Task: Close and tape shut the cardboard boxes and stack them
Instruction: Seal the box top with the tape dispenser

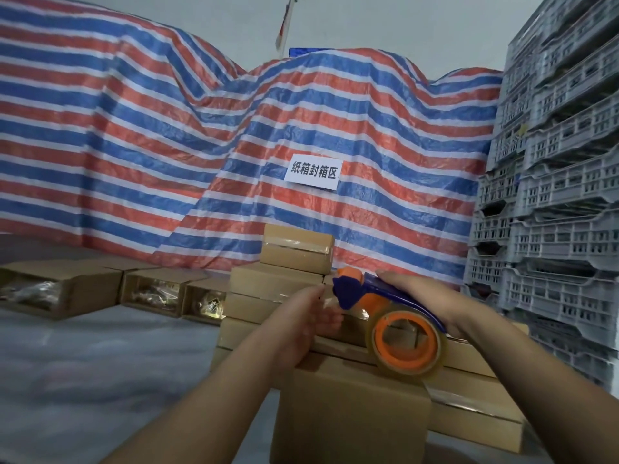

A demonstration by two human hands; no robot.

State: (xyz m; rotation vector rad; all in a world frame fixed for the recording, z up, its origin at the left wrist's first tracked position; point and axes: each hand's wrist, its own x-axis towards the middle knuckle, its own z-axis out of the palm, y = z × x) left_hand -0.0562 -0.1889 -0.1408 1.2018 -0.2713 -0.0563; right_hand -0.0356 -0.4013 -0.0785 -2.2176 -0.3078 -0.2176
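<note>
My right hand (425, 298) grips a blue and orange tape dispenser (361, 293) that carries a roll of clear tape (407, 346) with an orange core. The roll sits over the top of a closed cardboard box (351, 416) in front of me. My left hand (308, 319) reaches to the dispenser's front end with its fingers near the tape; I cannot tell whether they pinch it. Behind stands a stack of taped boxes (274, 296) with a smaller taped box (298, 249) on top. More closed boxes (475, 406) lie to the right.
Three open boxes (154, 291) with shiny contents lie on the grey floor at left. A red, white and blue striped tarp (201, 145) with a white paper sign (313, 172) covers the background. Grey plastic crates (556, 195) are stacked high at right.
</note>
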